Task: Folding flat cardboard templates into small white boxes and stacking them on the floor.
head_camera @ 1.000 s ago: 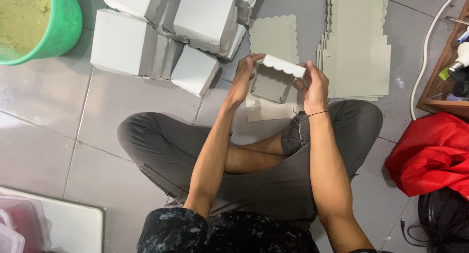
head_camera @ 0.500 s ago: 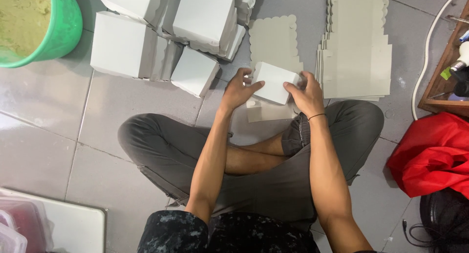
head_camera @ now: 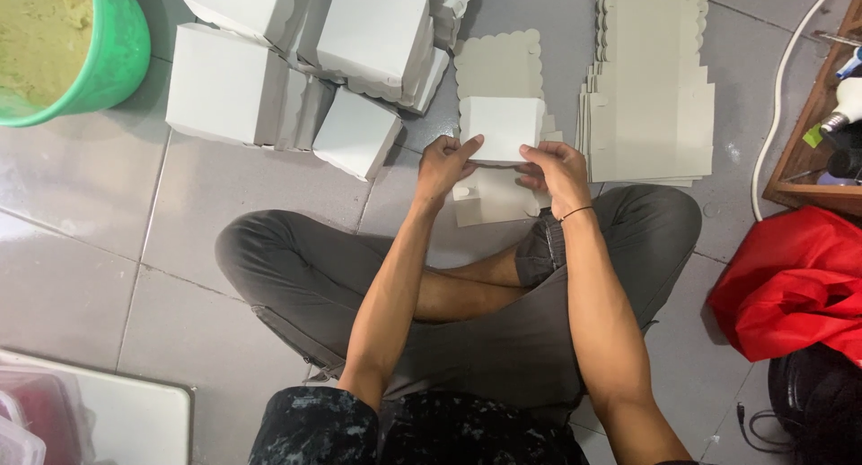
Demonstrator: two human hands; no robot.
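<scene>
Turned flat-face-up since before, white box (head_camera: 501, 128) pinched by left hand (head_camera: 446, 165) and right hand (head_camera: 555, 171); upper-left folded boxes (head_camera: 296, 70) done, upper-right flat blanks (head_camera: 648, 97) left.

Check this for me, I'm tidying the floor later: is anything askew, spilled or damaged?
The finished white boxes lie tumbled at odd angles rather than stacked. The flat card sheets sit in a neat pile. Both hands, left and right, hold a white box. Nothing looks spilled or damaged.

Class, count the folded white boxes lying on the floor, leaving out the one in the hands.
4 clearly: back left, back middle, left, nearest the knee. More may be hidden behind them.
</scene>
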